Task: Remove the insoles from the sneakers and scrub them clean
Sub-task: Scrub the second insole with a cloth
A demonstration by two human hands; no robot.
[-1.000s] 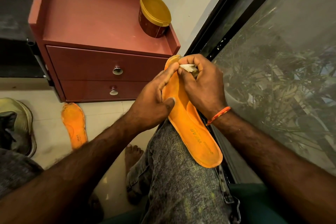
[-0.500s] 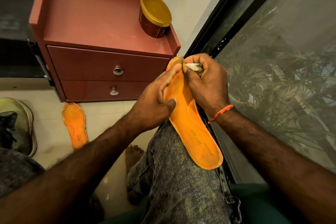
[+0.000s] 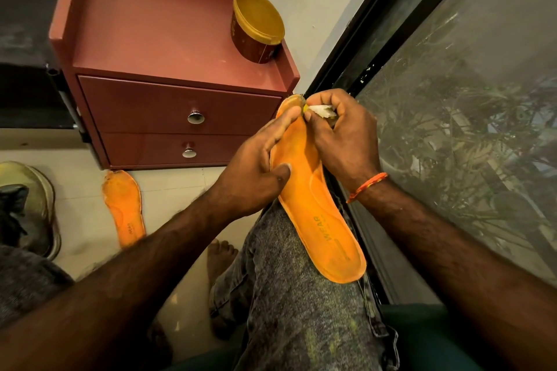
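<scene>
An orange insole (image 3: pixel 319 220) lies along my right thigh, its toe end raised toward the cabinet. My left hand (image 3: pixel 256 172) grips its left edge, thumb on top and fingers reaching up to the toe. My right hand (image 3: pixel 343 141) is curled round a small white scrubbing pad (image 3: pixel 321 110) and presses it against the insole's toe end. A second orange insole (image 3: pixel 123 208) lies flat on the floor to the left. A yellow-green sneaker (image 3: pixel 27 205) sits at the far left edge, partly cut off.
A red two-drawer cabinet (image 3: pixel 177 117) stands ahead on the floor, with a yellow-lidded tub (image 3: pixel 257 30) on its top. A dark-framed window (image 3: pixel 452 129) runs along my right side. My bare foot (image 3: pixel 221 256) rests on the pale tiles.
My right hand has carried the pad slightly up and right along the toe end of the insole. My left hand keeps its hold on the insole's edge.
</scene>
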